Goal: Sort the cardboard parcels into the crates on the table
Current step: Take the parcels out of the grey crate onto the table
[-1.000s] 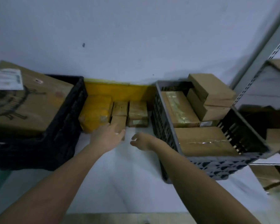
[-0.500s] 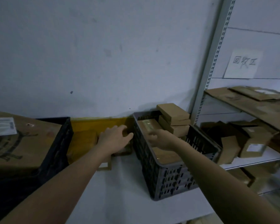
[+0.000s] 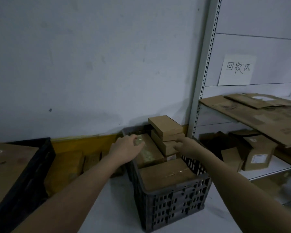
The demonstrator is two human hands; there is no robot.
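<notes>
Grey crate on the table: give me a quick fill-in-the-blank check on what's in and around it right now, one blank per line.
1. The left hand rests on a taped parcel lying inside the ____ crate.
2. The right hand reaches toward the stack of small boxes at the crate's ____ right corner.
3. The paper sign hangs above the ____ right of the crate.

Missing words: grey; far; shelf

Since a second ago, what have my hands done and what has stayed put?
Both hands moved right, from the small boxes by the wall to the grey crate. Left hand now rests on a taped parcel; right hand touches the stacked boxes. The parcels have not moved.
</notes>
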